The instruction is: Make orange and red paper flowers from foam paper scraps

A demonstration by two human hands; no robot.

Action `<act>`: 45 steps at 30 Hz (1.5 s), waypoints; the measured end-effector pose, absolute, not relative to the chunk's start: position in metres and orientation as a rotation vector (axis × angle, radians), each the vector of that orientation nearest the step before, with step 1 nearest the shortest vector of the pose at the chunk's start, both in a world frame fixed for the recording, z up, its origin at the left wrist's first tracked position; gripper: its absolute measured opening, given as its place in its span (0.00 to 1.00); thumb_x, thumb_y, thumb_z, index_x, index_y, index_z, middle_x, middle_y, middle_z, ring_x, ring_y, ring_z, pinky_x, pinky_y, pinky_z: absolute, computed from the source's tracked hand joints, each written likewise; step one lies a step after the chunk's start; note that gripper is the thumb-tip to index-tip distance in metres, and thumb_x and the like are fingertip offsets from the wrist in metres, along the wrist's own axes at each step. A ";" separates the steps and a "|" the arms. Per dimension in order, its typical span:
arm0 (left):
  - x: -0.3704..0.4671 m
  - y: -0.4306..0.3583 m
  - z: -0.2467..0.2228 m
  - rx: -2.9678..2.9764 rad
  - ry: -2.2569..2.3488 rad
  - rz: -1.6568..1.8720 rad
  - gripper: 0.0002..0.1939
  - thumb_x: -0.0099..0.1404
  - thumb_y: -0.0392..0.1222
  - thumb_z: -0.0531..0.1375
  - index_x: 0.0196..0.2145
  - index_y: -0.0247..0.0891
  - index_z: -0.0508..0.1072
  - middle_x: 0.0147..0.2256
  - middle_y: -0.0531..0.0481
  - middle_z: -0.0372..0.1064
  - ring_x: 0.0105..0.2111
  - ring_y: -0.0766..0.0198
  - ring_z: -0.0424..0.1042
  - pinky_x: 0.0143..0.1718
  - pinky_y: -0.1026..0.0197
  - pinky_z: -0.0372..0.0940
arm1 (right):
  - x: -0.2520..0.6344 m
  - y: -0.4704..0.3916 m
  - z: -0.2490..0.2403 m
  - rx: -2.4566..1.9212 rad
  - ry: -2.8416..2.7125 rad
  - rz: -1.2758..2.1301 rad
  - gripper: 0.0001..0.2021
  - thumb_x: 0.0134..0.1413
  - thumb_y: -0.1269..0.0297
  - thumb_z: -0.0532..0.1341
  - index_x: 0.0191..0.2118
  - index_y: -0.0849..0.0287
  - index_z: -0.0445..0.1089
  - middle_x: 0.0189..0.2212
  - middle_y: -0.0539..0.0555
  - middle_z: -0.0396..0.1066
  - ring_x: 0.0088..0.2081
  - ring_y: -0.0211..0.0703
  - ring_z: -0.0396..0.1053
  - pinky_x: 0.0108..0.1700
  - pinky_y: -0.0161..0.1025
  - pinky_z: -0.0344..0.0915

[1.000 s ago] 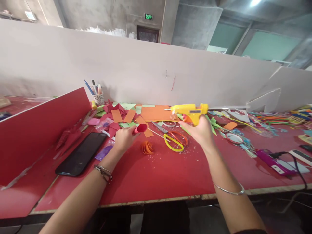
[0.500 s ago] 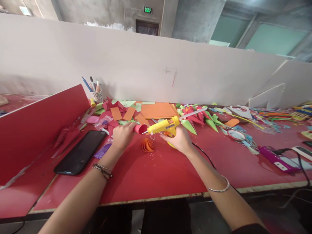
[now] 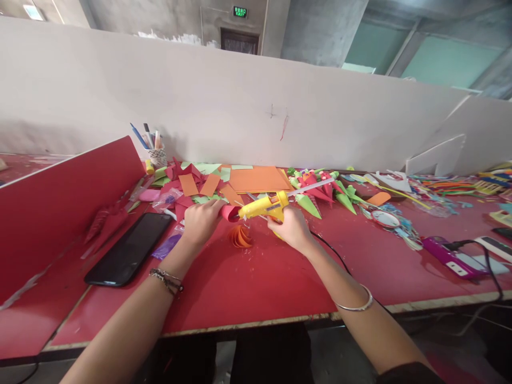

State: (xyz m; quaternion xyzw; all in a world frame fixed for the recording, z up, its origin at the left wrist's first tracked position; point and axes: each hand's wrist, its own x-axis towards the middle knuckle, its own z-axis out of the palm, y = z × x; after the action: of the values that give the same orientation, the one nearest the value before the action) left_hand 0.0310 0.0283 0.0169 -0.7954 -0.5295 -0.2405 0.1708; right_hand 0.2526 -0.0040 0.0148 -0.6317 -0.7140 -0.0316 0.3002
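Observation:
My left hand (image 3: 203,221) is closed around a rolled red paper piece (image 3: 230,213), whose open end faces right. My right hand (image 3: 293,228) grips the handle of a yellow glue gun (image 3: 264,207). The gun's nozzle lies at the mouth of the red roll, its tip partly hidden there. A clear glue stick (image 3: 312,186) sticks out of the gun's back. Just below the roll, curled orange paper strips (image 3: 240,237) rest on the red table (image 3: 256,290).
A black phone (image 3: 128,249) and a purple packet (image 3: 167,245) lie left. Behind are orange sheets (image 3: 256,180), a pen cup (image 3: 157,156) and red and green paper cones (image 3: 320,192). A purple power strip (image 3: 454,258) sits right, and a black cord trails from the gun.
The glue gun's nozzle has moved into the opening of the red roll. The whole view has shifted slightly.

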 end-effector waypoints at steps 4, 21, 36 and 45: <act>0.032 0.027 0.018 -2.253 -1.504 -0.644 0.06 0.58 0.42 0.55 0.31 0.41 0.70 0.27 0.52 0.72 0.24 0.63 0.69 0.19 0.65 0.44 | 0.255 -0.002 0.015 -1.687 -1.922 -0.121 0.05 0.42 0.64 0.56 0.25 0.61 0.64 0.20 0.54 0.69 0.23 0.42 0.67 0.21 0.33 0.55; 0.032 0.028 0.017 -2.253 -1.542 -0.563 0.07 0.59 0.42 0.53 0.33 0.41 0.69 0.29 0.51 0.72 0.26 0.60 0.70 0.18 0.64 0.43 | 0.263 -0.001 0.021 -1.604 -1.902 -0.114 0.08 0.45 0.66 0.55 0.34 0.61 0.64 0.23 0.54 0.67 0.24 0.42 0.65 0.21 0.34 0.54; 0.035 0.029 0.018 -2.349 -1.584 -0.451 0.10 0.58 0.47 0.53 0.31 0.40 0.70 0.26 0.49 0.71 0.26 0.59 0.70 0.19 0.65 0.47 | 0.263 0.001 0.017 -1.625 -1.876 -0.321 0.09 0.44 0.68 0.54 0.34 0.62 0.63 0.28 0.57 0.67 0.25 0.45 0.65 0.23 0.37 0.55; 0.039 0.027 0.018 -2.448 -1.628 -0.453 0.14 0.58 0.52 0.51 0.28 0.40 0.70 0.24 0.49 0.70 0.23 0.62 0.68 0.19 0.66 0.46 | 0.263 0.000 0.017 -1.621 -1.875 -0.403 0.08 0.44 0.67 0.55 0.33 0.63 0.64 0.27 0.58 0.67 0.26 0.45 0.65 0.24 0.36 0.56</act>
State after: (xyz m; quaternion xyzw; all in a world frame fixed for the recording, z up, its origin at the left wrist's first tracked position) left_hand 0.0395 0.0268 0.0178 -0.8201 -0.5454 -0.1516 0.0832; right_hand 0.2632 0.0001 0.0168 -0.6138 -0.7098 -0.1527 0.3101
